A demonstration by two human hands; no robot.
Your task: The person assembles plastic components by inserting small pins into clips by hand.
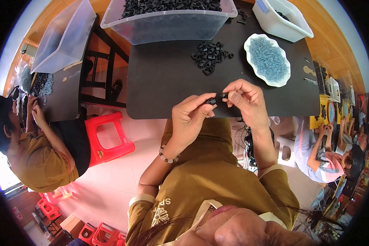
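Note:
Near the table's front edge, my left hand (190,115) pinches a small black plastic part (210,101) between thumb and fingertips. A beaded bracelet circles that wrist. Just to its right, my right hand (247,101) is closed at the fingertips on a second small dark piece (224,96), mostly covered by the fingers. A narrow gap separates the two pieces. Beyond my hands lies a loose pile of black plastic parts (209,57). To the right of it, a white scalloped dish (285,78) holds many tiny translucent blue-grey pieces (268,59).
A clear bin (172,30) full of black parts stands at the back of the dark table (160,86). At the back right is a white tub (283,28). A person (45,160) works at the left table, beside a red stool (110,139). Other people (320,160) sit at right.

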